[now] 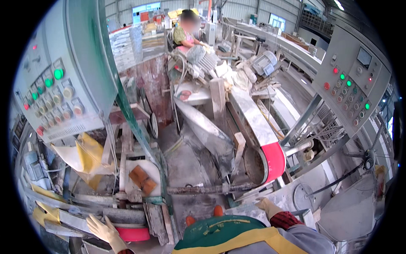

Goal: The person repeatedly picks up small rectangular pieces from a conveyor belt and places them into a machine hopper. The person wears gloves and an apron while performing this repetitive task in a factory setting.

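We note the gloved left hand resting on a red roller; right hand touches a dusty ledge.

Place: a large factory hall, crowded with dusty grey machinery
Roof: metal beams overhead, a strip light glowing at the top right
Windows: bright panes along the far wall, another window further right
Floor: concrete floor, coated in pale dust and grime
Left side: a grey control cabinet with green and red lamps
Right side: a second control panel, tilted, lamps lit
Middle: a long conveyor belt running away, red at its near end
Far end: stacked slabs, and a seated person
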{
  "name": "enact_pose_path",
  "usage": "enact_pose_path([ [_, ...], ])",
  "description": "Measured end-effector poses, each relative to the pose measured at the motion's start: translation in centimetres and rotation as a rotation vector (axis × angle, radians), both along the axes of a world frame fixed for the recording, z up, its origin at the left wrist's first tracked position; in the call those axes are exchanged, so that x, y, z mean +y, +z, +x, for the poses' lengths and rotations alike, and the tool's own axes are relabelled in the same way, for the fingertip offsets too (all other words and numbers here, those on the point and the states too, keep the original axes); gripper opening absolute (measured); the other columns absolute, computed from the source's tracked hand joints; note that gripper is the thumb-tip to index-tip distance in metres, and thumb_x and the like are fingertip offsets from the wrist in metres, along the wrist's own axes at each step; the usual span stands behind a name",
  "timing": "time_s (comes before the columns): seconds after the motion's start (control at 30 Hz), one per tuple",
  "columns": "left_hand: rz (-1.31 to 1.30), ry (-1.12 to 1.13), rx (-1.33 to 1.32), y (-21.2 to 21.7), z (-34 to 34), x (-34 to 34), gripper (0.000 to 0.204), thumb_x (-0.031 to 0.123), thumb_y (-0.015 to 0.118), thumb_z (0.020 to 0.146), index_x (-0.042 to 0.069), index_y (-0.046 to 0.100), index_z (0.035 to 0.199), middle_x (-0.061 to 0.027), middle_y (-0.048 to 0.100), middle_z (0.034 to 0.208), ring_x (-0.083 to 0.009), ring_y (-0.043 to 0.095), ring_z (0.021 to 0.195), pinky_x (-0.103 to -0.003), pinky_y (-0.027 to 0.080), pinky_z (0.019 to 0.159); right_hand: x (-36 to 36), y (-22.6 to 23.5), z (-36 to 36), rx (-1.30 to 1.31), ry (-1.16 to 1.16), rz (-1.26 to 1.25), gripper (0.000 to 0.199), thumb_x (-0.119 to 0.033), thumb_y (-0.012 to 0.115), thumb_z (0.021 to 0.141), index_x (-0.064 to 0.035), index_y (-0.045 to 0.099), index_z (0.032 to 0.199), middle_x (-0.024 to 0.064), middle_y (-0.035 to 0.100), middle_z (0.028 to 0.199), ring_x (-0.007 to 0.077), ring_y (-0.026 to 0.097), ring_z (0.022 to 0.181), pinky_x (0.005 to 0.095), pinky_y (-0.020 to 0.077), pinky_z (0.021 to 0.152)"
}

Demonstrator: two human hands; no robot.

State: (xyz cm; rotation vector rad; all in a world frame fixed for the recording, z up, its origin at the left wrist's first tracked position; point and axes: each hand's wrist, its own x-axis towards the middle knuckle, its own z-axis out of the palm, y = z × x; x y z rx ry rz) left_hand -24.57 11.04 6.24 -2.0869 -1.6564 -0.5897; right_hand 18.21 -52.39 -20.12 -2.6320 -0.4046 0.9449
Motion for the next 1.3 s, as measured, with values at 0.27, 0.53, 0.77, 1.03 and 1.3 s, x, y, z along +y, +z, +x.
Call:
enact_pose_path([
  [0.27,-0.380,0.510,0.126,0.1,-0.3,1.8,0.057,0.049,0.046,0.089,0.019,0.037,0.137,-0.0087,0.035,0.142,-0.0282,0.035,0.128,-0.039,0.029,0.105,6.2,8.6,0.8,0.004,-0.076,-0.011,0.051,-0.032,0.058,0.080,-0.0056,0.055,0.123,0.0180,0.066,0.102,0.0254,0.064,0.088,0.0330,0.0489,0.080],
  [0.53,-0.296,0.445,0.116,-2.1,-1.3,2.4,0.056,0.044,0.049,0.088,0.017,0.038,0.136,-0.0122,0.036,0.141,-0.0317,0.037,0.125,-0.041,0.031,0.102,7.7,6.8,-0.6,0.022,0.004,-0.003,0.049,-0.037,0.058,0.082,-0.0082,0.057,0.121,0.0173,0.067,0.098,0.0238,0.064,0.090,0.0325,0.0492,0.080],
  [0.77,-0.264,0.435,0.114,-3.2,-1.6,2.3,0.053,0.043,0.048,0.088,0.018,0.041,0.134,-0.0112,0.035,0.141,-0.0301,0.036,0.126,-0.040,0.030,0.103,7.3,9.4,-1.3,0.046,-0.092,-0.031,0.050,-0.045,0.057,0.080,-0.0118,0.061,0.116,0.0173,0.067,0.096,0.0263,0.065,0.090,0.0338,0.0491,0.081],
  [1.03,-0.266,0.417,0.113,-0.9,0.7,-0.1,0.049,0.042,0.046,0.091,0.014,0.045,0.130,-0.0135,0.040,0.138,-0.0321,0.040,0.123,-0.044,0.034,0.099,8.9,13.0,-2.3,-0.064,-0.109,-0.169,0.057,-0.057,0.049,0.081,-0.0079,0.066,0.106,0.0212,0.065,0.099,0.0344,0.062,0.095,0.0387,0.0465,0.087],
  [1.3,-0.221,0.411,0.120,-1.1,1.1,-0.7,0.045,0.040,0.046,0.091,0.013,0.048,0.128,-0.0116,0.042,0.137,-0.0296,0.042,0.121,-0.041,0.035,0.099,11.6,20.0,-2.5,-0.154,-0.278,-0.203,0.061,-0.058,0.037,0.086,-0.0064,0.067,0.100,0.0239,0.063,0.098,0.0373,0.059,0.100,0.0428,0.0437,0.090],
])
